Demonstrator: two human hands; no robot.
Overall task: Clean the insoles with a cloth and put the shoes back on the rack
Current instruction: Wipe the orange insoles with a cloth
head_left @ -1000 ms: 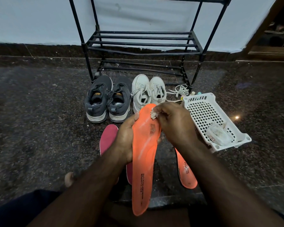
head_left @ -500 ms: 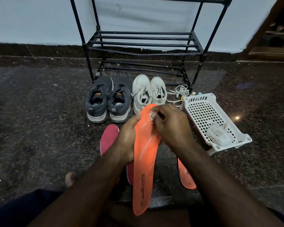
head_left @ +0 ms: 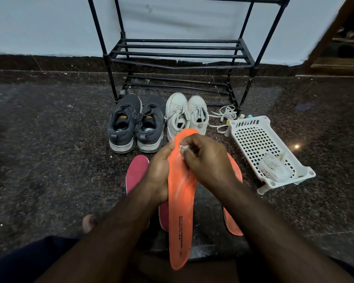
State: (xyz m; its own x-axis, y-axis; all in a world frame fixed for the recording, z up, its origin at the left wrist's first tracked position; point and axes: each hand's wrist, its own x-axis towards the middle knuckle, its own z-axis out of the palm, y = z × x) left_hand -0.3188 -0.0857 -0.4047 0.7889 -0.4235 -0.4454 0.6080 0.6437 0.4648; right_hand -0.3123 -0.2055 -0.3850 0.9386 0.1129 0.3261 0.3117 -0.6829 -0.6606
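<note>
My left hand point(head_left: 159, 170) grips a long orange insole point(head_left: 181, 211) by its left edge, holding it lengthwise in front of me. My right hand point(head_left: 208, 160) presses a small white cloth point(head_left: 183, 148) against the insole's upper part. A second orange insole point(head_left: 233, 221) lies on the floor under my right forearm, mostly hidden. Two pink insoles point(head_left: 136, 172) lie to the left, partly behind my left arm. Dark grey shoes point(head_left: 135, 123) and white shoes point(head_left: 185, 115) stand side by side before the black rack point(head_left: 178, 56).
A white perforated basket point(head_left: 262, 144) with a wrapped pale bundle point(head_left: 274, 168) stands tilted on the right. Loose white laces point(head_left: 223, 117) and small bottles lie beside it. The floor is dark speckled stone. My bare toe point(head_left: 88, 222) and dark-clothed knee show at lower left.
My right hand with the cloth has slid down and slightly left along the top of the orange insole. My left hand and the insole stay nearly still.
</note>
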